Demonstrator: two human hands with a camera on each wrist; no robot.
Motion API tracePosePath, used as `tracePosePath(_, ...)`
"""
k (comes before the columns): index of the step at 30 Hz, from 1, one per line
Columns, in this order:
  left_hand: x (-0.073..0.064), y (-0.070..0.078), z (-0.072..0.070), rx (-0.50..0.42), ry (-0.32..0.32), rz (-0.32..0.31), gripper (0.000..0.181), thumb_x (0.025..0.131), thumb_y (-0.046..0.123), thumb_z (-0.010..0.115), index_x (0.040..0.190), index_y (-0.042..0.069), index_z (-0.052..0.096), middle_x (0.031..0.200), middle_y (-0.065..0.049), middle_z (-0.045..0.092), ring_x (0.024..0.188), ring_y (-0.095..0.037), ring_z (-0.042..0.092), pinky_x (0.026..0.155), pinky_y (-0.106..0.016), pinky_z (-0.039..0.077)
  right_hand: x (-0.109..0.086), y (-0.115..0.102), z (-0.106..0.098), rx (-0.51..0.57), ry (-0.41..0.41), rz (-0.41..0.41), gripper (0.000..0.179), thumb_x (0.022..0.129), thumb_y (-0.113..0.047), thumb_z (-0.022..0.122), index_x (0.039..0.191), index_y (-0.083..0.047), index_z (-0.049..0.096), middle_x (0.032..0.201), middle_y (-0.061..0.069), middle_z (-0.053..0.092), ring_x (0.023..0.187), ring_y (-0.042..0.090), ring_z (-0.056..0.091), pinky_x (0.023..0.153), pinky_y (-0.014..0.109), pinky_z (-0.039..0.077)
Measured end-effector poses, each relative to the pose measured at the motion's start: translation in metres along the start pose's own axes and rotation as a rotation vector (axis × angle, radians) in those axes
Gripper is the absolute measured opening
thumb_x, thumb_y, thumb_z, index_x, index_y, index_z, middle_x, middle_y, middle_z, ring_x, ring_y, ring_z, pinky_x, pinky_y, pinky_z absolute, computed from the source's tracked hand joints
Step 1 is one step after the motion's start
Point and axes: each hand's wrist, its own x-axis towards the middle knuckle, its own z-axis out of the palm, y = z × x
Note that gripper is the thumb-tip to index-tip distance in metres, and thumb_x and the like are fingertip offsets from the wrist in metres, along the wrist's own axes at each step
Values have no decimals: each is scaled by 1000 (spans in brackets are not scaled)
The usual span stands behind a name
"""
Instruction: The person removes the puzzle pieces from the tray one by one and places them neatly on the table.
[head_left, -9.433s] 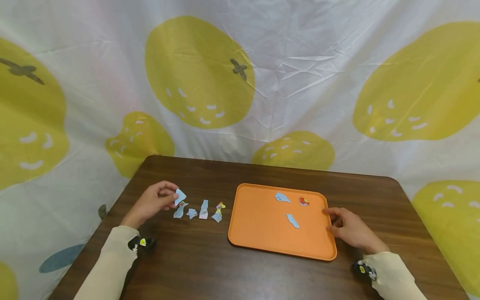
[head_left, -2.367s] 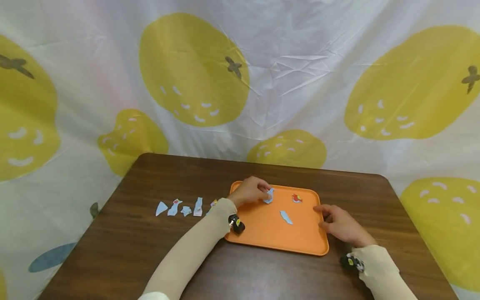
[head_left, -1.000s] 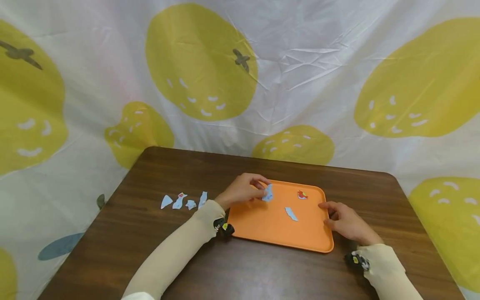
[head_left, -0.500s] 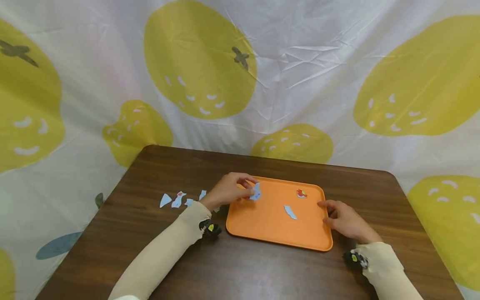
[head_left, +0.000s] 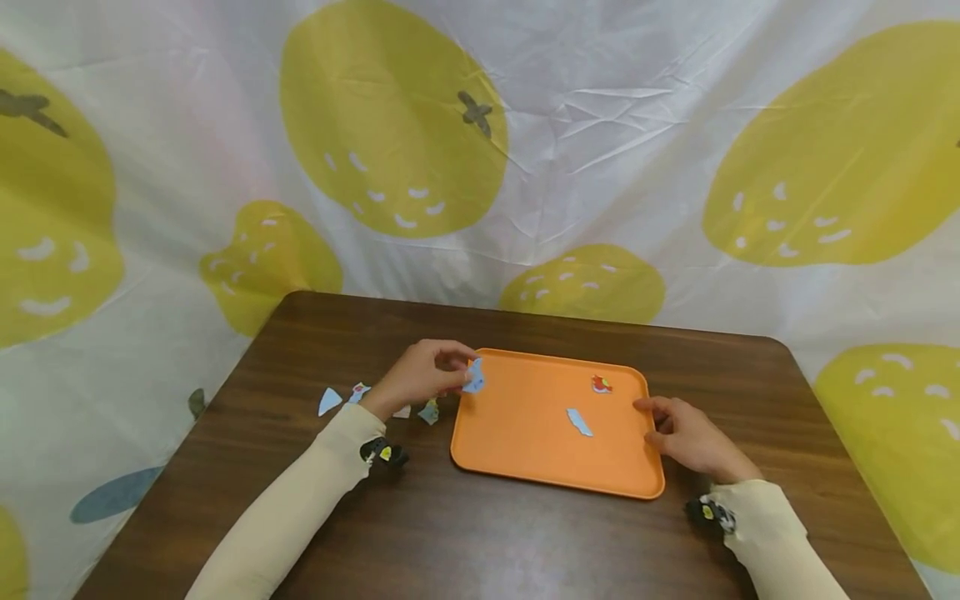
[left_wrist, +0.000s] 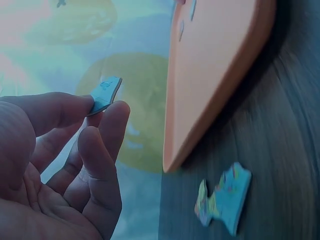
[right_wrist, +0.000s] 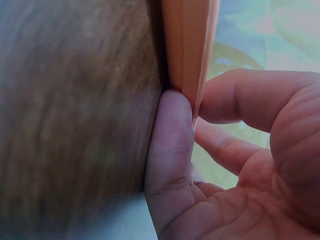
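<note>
My left hand (head_left: 423,375) pinches a light-blue puzzle piece (head_left: 475,377) between thumb and fingers. The piece is raised over the left rim of the orange tray (head_left: 525,450), and in the left wrist view its printed face and thick edge show. My right hand (head_left: 690,437) grips the tray's right rim, one finger low on the outer side, another over the edge. On the tray lie a red-printed piece (head_left: 602,384) at the back right and a narrow blue piece (head_left: 579,422) nearer the middle.
Left of the tray, a blue triangular piece (head_left: 328,401) and a yellow-and-blue piece (head_left: 429,411) lie on the brown table (head_left: 420,525). Between them, other pieces are partly hidden by the left hand and wrist. A lemon-patterned curtain (head_left: 585,167) hangs behind the table.
The left hand has lifted the blue piece from the tray's back part and carried it left to the rim. Earlier it placed the triangular piece at the row's left end. The right hand stays put.
</note>
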Motion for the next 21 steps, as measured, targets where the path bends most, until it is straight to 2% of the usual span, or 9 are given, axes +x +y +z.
tracePosePath(6,-10,-4,-13,32,9,-13,29,97,18,77,127,18,75,98,-6,75,90,-44,76,73,-54,61,-3,-1,-1,3,2,-7,53,93,-7,74,143,4,59,108,15,66,83,19,60,66,27,51)
tracePosePath(10,-19,-10,-24,56,30,-21,30,97,16,77,127,16,75,98,-6,74,86,-36,76,73,-49,63,-3,-1,-1,5,2,-14,54,93,-6,74,143,4,59,108,14,66,83,18,60,66,27,51)
tracePosePath(15,-31,-23,-40,58,23,-27,31,98,17,77,129,16,74,101,-8,75,85,-28,76,74,-43,63,-2,0,-1,2,1,-10,53,93,-6,74,143,4,59,108,14,66,83,18,60,66,27,52)
tracePosePath(18,-39,-31,-51,77,36,-37,33,98,20,77,131,17,72,104,-7,76,88,-28,76,74,-42,63,-1,-1,-1,-4,-3,0,53,93,-7,73,143,3,59,109,14,66,82,18,60,67,26,52)
tracePosePath(21,-47,-39,-60,76,57,-48,34,99,18,75,132,12,71,106,-9,77,90,-26,77,74,-39,63,-1,-1,-1,-8,-6,-3,53,93,-7,73,143,4,59,108,14,66,82,18,60,67,26,52)
